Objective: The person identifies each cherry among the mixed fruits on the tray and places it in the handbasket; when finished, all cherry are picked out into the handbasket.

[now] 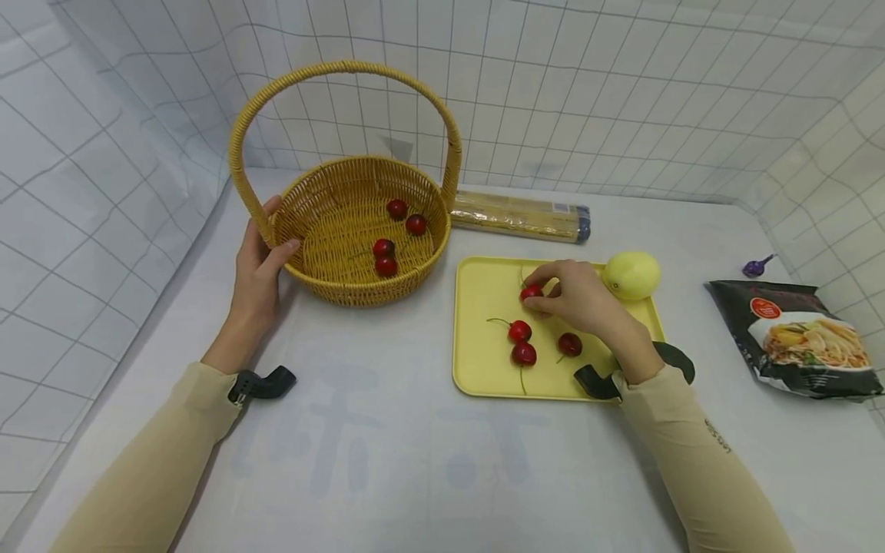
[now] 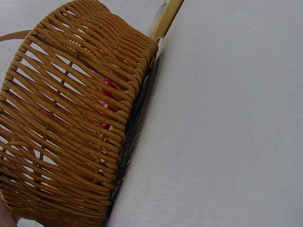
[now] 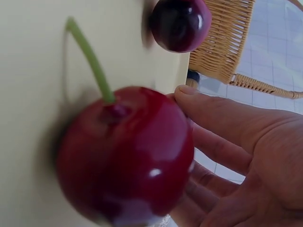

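Observation:
My left hand [image 1: 259, 269] grips the left rim of a round wicker basket [image 1: 359, 292], its thumb lying over the edge close to the handle's foot. Inside the basket are several dark red cherries [image 1: 385, 266]; in the left wrist view, red shows through the woven wall [image 2: 47, 109]. Over a yellow tray [image 1: 477, 376], my right hand [image 1: 588, 299] pinches a red cherry [image 1: 531, 293] between thumb and fingers. Three more stemmed cherries [image 1: 570, 344] lie on the tray nearer me. One large cherry [image 3: 128, 156] fills the right wrist view in front of the fingers.
A yellow lemon [image 1: 632, 275] sits at the tray's back right corner. Behind the tray lies a long wrapped roll [image 1: 518, 217]. Off to the right are a black noodle packet [image 1: 795, 338] and a small purple item [image 1: 757, 266]. Grid-patterned sheeting encloses the white table.

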Action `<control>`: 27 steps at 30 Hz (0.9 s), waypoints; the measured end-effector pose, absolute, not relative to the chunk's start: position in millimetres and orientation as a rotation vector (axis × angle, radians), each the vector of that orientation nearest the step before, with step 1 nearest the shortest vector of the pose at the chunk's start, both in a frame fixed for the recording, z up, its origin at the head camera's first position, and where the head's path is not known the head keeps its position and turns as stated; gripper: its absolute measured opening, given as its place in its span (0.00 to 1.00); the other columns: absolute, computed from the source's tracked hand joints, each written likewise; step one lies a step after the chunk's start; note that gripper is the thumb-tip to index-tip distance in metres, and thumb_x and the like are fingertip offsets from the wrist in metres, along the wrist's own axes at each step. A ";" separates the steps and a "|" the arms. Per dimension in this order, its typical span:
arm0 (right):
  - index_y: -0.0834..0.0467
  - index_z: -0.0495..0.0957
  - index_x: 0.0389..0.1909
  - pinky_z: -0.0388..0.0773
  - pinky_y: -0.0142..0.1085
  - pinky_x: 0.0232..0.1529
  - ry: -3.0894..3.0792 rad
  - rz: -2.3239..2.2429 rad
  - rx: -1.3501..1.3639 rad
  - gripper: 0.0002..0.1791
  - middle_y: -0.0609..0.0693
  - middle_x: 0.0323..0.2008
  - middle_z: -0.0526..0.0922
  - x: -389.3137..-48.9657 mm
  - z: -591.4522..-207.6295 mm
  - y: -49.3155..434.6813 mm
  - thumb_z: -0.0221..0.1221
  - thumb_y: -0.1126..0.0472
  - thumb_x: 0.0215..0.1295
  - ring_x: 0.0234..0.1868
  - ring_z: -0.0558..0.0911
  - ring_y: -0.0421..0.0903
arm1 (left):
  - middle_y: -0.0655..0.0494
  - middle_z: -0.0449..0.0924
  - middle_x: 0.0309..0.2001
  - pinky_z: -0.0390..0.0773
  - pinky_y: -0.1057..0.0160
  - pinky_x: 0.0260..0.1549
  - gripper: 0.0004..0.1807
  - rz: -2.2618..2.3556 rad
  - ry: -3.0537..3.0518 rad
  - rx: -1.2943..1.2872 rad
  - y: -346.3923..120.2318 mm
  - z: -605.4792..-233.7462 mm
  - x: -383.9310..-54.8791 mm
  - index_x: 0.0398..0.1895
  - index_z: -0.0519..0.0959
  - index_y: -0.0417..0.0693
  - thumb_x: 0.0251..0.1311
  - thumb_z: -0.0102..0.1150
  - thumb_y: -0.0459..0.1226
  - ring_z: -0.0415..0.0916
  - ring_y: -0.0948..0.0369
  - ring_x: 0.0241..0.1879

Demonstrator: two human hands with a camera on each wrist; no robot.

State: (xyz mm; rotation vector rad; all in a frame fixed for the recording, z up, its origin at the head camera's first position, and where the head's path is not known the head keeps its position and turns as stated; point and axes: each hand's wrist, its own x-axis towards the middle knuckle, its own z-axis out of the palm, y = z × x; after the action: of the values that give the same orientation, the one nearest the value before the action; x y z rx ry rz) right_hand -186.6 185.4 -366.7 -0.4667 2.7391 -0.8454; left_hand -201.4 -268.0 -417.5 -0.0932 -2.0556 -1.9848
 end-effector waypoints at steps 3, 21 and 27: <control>0.60 0.87 0.52 0.79 0.40 0.40 2.769 -0.810 -0.474 0.14 0.57 0.48 0.89 -187.1 -367.9 185.6 0.71 0.60 0.68 0.40 0.87 0.51 | 0.56 0.58 0.81 0.59 0.61 0.70 0.36 -1.977 -2.063 -0.092 -268.2 -417.9 -201.3 0.82 0.62 0.60 0.72 0.55 0.38 0.60 0.54 0.75; 0.61 0.86 0.51 0.78 0.43 0.43 2.853 -0.878 -0.657 0.13 0.54 0.42 0.90 -196.7 -347.7 165.8 0.68 0.58 0.70 0.44 0.87 0.51 | 0.56 0.57 0.82 0.61 0.65 0.67 0.36 -2.013 -2.017 -0.095 -269.5 -419.3 -201.8 0.82 0.63 0.59 0.71 0.56 0.36 0.60 0.55 0.74; 0.58 0.86 0.51 0.82 0.44 0.43 2.845 -0.991 -0.770 0.14 0.50 0.43 0.90 -195.6 -320.0 136.0 0.70 0.58 0.69 0.44 0.88 0.47 | 0.57 0.58 0.82 0.59 0.62 0.69 0.36 -1.979 -2.058 -0.080 -269.5 -418.3 -200.2 0.82 0.62 0.60 0.72 0.56 0.37 0.60 0.54 0.75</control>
State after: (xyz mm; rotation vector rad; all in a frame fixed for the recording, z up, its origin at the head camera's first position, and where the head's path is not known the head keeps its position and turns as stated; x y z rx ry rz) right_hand -195.6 136.0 -320.0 -0.7699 2.8447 -0.9909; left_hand -200.2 -269.5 -418.3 -0.0797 -2.0583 -1.9787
